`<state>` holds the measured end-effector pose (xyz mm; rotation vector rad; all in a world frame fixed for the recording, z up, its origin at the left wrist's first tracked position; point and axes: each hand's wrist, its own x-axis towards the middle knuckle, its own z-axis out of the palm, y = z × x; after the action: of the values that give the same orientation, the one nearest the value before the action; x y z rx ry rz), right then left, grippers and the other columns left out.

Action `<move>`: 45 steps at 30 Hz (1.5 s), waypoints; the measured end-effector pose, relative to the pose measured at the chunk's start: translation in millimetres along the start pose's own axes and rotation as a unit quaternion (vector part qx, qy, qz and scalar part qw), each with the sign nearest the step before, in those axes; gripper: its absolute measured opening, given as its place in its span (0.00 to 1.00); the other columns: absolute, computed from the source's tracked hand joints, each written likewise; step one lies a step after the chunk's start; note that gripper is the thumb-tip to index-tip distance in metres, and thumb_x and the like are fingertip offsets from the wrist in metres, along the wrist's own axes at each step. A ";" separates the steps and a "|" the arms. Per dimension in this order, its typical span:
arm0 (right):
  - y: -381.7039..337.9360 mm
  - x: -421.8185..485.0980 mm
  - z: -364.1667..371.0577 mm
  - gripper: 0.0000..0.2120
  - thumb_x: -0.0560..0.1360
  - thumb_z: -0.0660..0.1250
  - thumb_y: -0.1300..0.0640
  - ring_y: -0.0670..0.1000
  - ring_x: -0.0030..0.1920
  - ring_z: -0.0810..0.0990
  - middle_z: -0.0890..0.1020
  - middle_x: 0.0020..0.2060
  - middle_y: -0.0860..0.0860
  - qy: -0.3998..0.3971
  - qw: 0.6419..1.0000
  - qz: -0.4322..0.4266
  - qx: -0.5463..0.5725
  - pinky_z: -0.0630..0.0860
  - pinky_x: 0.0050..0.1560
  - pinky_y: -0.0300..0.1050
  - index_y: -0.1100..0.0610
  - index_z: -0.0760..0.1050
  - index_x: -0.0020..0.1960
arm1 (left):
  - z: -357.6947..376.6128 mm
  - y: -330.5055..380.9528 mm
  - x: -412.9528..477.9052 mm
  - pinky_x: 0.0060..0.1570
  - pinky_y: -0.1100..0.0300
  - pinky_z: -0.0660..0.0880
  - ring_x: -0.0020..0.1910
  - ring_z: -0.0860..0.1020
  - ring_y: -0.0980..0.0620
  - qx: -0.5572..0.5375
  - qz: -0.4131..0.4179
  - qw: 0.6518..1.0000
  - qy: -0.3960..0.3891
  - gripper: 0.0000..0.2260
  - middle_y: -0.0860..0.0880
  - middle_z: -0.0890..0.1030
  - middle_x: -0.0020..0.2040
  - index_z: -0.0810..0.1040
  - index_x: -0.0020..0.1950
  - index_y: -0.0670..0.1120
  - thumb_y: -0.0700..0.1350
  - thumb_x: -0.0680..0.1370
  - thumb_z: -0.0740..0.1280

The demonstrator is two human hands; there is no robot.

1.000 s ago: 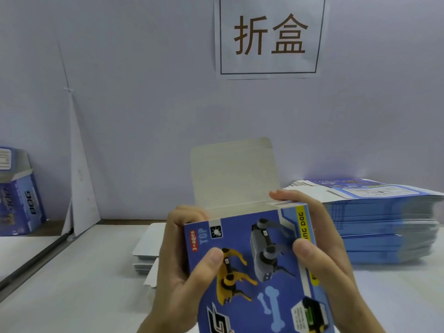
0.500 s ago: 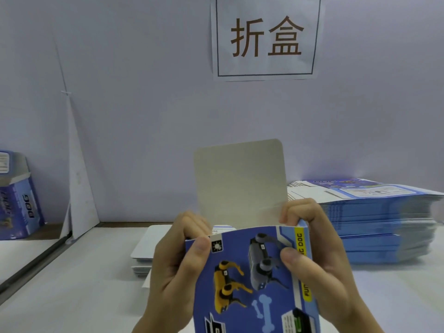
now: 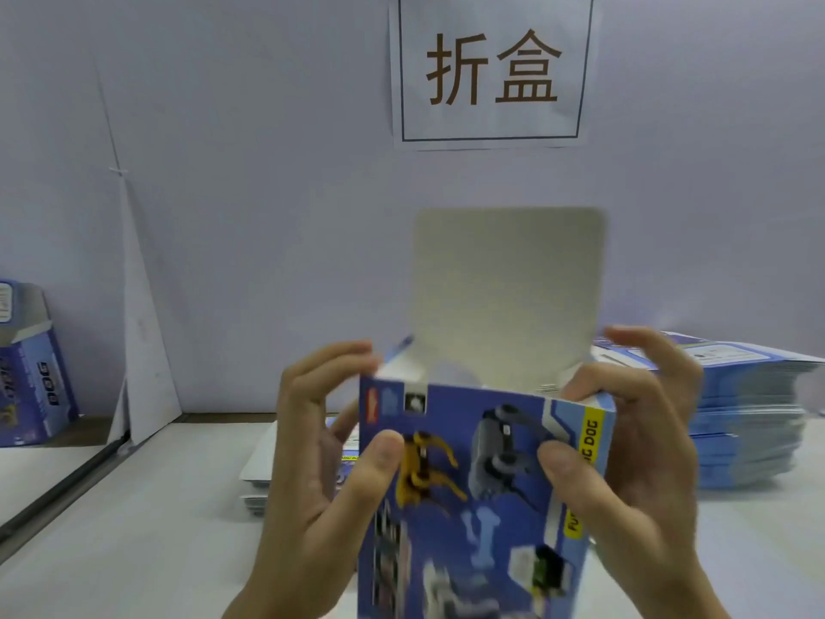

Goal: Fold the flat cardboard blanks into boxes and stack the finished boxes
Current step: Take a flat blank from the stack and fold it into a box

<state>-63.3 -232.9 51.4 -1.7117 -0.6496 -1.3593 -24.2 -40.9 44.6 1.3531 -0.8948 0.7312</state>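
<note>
- The blue box [image 3: 482, 484] is held up off the counter [image 3: 134, 529] at 6 o'clock, printed front toward the camera.
- Its grey lid flap [image 3: 509, 297] stands upright and the top is open.
- The left hand [image 3: 312, 462] grips the box's left edge, thumb on the front and fingers curled at the top corner.
- The right hand [image 3: 634, 462] grips the right edge the same way, with one finger hooked over the top rim.
- A stack of flat blanks [image 3: 750, 417] lies at 3 o'clock.
- A smaller white pile [image 3: 261, 466] sits behind the left hand.
- A finished box [image 3: 31, 373] stands at 9 o'clock.
- A sign [image 3: 491, 69] hangs at 12 o'clock.
</note>
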 end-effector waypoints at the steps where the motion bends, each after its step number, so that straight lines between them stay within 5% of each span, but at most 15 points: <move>1: 0.5 -1.0 2.4 0.12 0.67 0.70 0.51 0.56 0.62 0.73 0.65 0.64 0.50 0.038 0.999 -0.009 -0.024 0.71 0.56 0.38 0.47 0.72 0.49 | -1.1 -0.7 1.4 0.57 0.59 0.76 0.65 0.74 0.51 0.025 0.006 1.000 -0.010 0.21 0.54 0.73 0.65 0.70 0.67 0.62 0.50 0.74 0.66; 4: 2.9 -5.6 13.0 0.14 0.72 0.71 0.40 0.70 0.58 0.72 0.57 0.71 0.48 0.106 0.994 0.002 -0.032 0.69 0.61 0.44 0.37 0.69 0.53 | 5.3 -0.1 0.4 0.59 0.70 0.71 0.68 0.71 0.54 0.132 0.013 0.989 -0.066 0.36 0.56 0.68 0.71 0.55 0.77 0.59 0.55 0.72 0.69; 8: 0.9 -12.7 21.6 0.14 0.75 0.67 0.37 0.61 0.63 0.72 0.63 0.69 0.52 0.063 0.997 0.017 0.051 0.69 0.58 0.46 0.39 0.70 0.57 | 26.7 2.8 -13.7 0.66 0.67 0.66 0.75 0.56 0.63 0.226 -0.059 0.966 -0.115 0.59 0.64 0.45 0.76 0.35 0.75 0.65 0.74 0.56 0.69; 10: -5.3 -14.1 24.3 0.15 0.77 0.65 0.41 0.57 0.60 0.75 0.70 0.66 0.54 0.038 0.987 0.015 0.153 0.71 0.55 0.48 0.46 0.70 0.59 | 32.2 5.9 -12.7 0.68 0.64 0.65 0.74 0.58 0.61 0.244 -0.073 0.962 -0.097 0.65 0.57 0.46 0.77 0.33 0.75 0.61 0.74 0.52 0.72; 13: -11.8 -8.5 20.5 0.17 0.77 0.68 0.45 0.54 0.56 0.79 0.78 0.60 0.53 0.058 0.962 0.044 0.261 0.75 0.54 0.46 0.47 0.67 0.62 | 25.6 4.1 -2.8 0.65 0.70 0.65 0.66 0.64 0.69 0.234 -0.013 0.972 -0.027 0.58 0.46 0.62 0.70 0.52 0.73 0.52 0.61 0.51 0.80; 19: -5.3 6.6 -1.4 0.15 0.70 0.70 0.36 0.35 0.40 0.80 0.83 0.40 0.37 0.087 0.963 0.149 0.205 0.76 0.41 0.29 0.40 0.80 0.53 | -2.4 -12.2 4.2 0.68 0.73 0.58 0.72 0.62 0.52 0.343 0.120 0.926 -0.101 0.65 0.45 0.57 0.72 0.45 0.79 0.52 0.58 0.52 0.82; 23: 1.8 5.1 -3.1 0.16 0.64 0.73 0.36 0.37 0.46 0.82 0.85 0.45 0.38 0.115 0.936 0.254 0.217 0.79 0.42 0.33 0.37 0.82 0.51 | -1.2 -30.6 6.9 0.71 0.65 0.61 0.71 0.62 0.45 0.336 0.136 0.923 -0.128 0.59 0.43 0.62 0.70 0.47 0.78 0.60 0.64 0.56 0.79; 26: 12.4 3.6 -3.2 0.15 0.66 0.71 0.46 0.42 0.42 0.84 0.86 0.45 0.43 0.156 0.870 0.371 0.285 0.80 0.35 0.38 0.45 0.84 0.53 | 0.6 -34.8 7.0 0.70 0.57 0.66 0.66 0.68 0.44 0.280 0.119 0.947 -0.104 0.45 0.46 0.66 0.68 0.50 0.76 0.66 0.71 0.65 0.69; 30: 21.9 2.0 5.5 0.21 0.67 0.68 0.50 0.53 0.41 0.85 0.86 0.45 0.56 0.047 0.681 0.581 0.444 0.79 0.48 0.52 0.59 0.83 0.56 | 1.8 -47.4 -11.7 0.67 0.58 0.67 0.68 0.67 0.44 0.286 0.161 0.935 -0.138 0.54 0.50 0.53 0.78 0.47 0.79 0.52 0.65 0.63 0.74; 32: 26.7 0.5 7.1 0.20 0.67 0.69 0.51 0.54 0.39 0.83 0.85 0.43 0.57 0.018 0.638 0.608 0.472 0.77 0.47 0.53 0.59 0.83 0.55 | 3.0 -49.0 -12.3 0.71 0.57 0.62 0.75 0.60 0.50 0.306 0.184 0.922 -0.146 0.56 0.51 0.52 0.78 0.47 0.79 0.53 0.65 0.60 0.75; 35: 32.5 2.7 -1.4 0.23 0.63 0.73 0.51 0.56 0.40 0.84 0.85 0.49 0.57 0.045 0.673 0.569 0.472 0.82 0.44 0.51 0.59 0.83 0.56 | -5.5 -47.1 -4.6 0.71 0.69 0.57 0.76 0.54 0.53 0.310 0.165 0.924 -0.154 0.56 0.46 0.52 0.75 0.46 0.79 0.54 0.65 0.60 0.74; 37: 32.3 4.9 -7.1 0.23 0.60 0.78 0.53 0.56 0.42 0.85 0.85 0.51 0.58 0.043 0.677 0.557 0.478 0.84 0.43 0.51 0.59 0.85 0.53 | -8.4 -44.5 -2.0 0.71 0.66 0.60 0.76 0.56 0.52 0.293 0.164 0.933 -0.132 0.56 0.46 0.54 0.74 0.46 0.79 0.55 0.65 0.61 0.76; 39: 34.5 2.6 -5.6 0.28 0.54 0.83 0.53 0.55 0.38 0.83 0.85 0.44 0.58 0.017 0.647 0.588 0.485 0.83 0.41 0.49 0.61 0.85 0.52 | -5.6 -42.9 -2.5 0.70 0.63 0.62 0.74 0.60 0.49 0.282 0.175 0.935 -0.122 0.57 0.45 0.55 0.74 0.45 0.79 0.54 0.65 0.61 0.76; 42: 35.5 -1.0 0.5 0.27 0.62 0.76 0.53 0.53 0.40 0.78 0.82 0.38 0.56 0.028 0.596 0.634 0.493 0.72 0.61 0.51 0.62 0.81 0.59 | -0.5 -43.1 -5.7 0.69 0.65 0.63 0.70 0.66 0.44 0.301 0.181 0.925 -0.142 0.57 0.44 0.56 0.74 0.45 0.79 0.53 0.63 0.60 0.76; 45: 33.9 2.3 -2.3 0.29 0.62 0.73 0.53 0.57 0.44 0.80 0.84 0.49 0.58 0.068 0.648 0.614 0.446 0.73 0.59 0.55 0.60 0.80 0.62 | -1.0 -43.1 -5.9 0.69 0.56 0.61 0.75 0.60 0.48 0.337 0.178 0.914 -0.141 0.56 0.43 0.56 0.74 0.45 0.79 0.53 0.66 0.62 0.74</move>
<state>-36.6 -252.6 43.9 -0.7756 0.0781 -0.0530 10.2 -43.8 18.1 1.9657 -1.1977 1.2225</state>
